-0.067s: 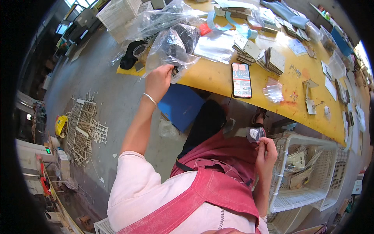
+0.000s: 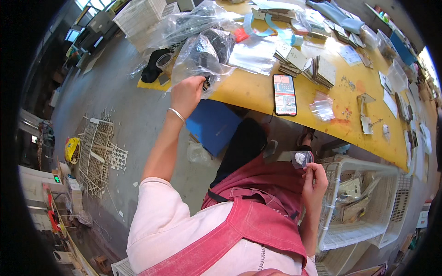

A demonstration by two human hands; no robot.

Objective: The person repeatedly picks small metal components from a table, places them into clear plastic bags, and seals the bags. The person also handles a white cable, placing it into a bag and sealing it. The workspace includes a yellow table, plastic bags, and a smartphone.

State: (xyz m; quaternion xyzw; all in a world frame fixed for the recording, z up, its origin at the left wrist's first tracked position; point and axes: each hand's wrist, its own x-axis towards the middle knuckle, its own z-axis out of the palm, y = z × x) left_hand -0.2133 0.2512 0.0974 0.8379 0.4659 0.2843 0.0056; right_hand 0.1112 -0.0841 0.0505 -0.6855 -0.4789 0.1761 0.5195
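My left hand (image 2: 186, 95) is at the near left edge of the yellow table, with its fingertips drawn together at the mouth of a large clear plastic bag (image 2: 188, 62). Small dark pieces (image 2: 206, 83) show beside the fingertips; what the fingers pinch is hidden. Dark and silvery contents fill the bag farther back. Low on the right, in front of the red apron, my right hand (image 2: 315, 178) is closed. Between thumb and fingers it pinches the edge of a small clear zip bag (image 2: 300, 159) with something white inside.
A phone (image 2: 285, 94) with a lit screen lies near the yellow table's (image 2: 248, 94) front edge. Clear zip bags (image 2: 322, 107) lie right of it, stacked square pieces (image 2: 323, 71) behind. A white plastic basket (image 2: 357, 230) stands at my right. Broken white lattice pieces (image 2: 96, 156) lie on the floor.
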